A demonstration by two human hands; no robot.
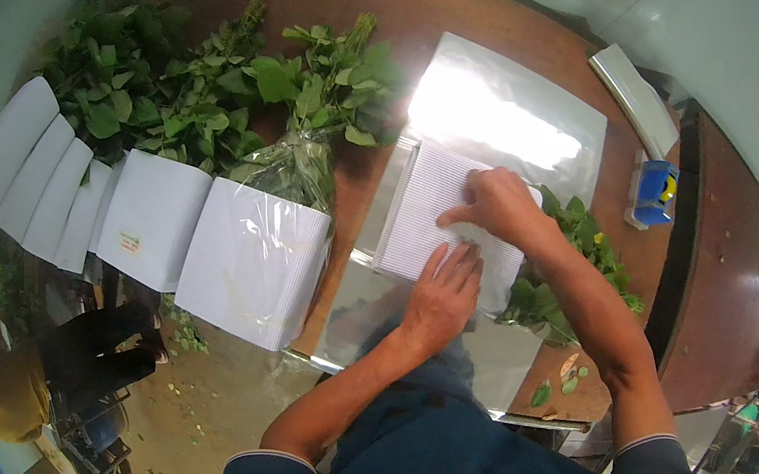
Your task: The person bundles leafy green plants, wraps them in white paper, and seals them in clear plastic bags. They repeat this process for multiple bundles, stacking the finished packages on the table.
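A ridged white corrugated sheet lies on the shiny metal-covered part of the table, wrapped over a leafy bunch whose green leaves stick out at its right end. My left hand rests on the near edge of the sheet, fingers stretched and nearly flat. Over the sheet's right half, my right hand is bent down, its thumb held apart from the curled fingers, fingertips touching the sheet. Nothing shows gripped in either hand. What lies inside the sheet is hidden.
White wrapped packs stand in a row at the left. Behind them lie leafy green stems. Clear film glares beyond the sheet. A blue tape dispenser sits at the right, near a silvery roll. Another person is at far left.
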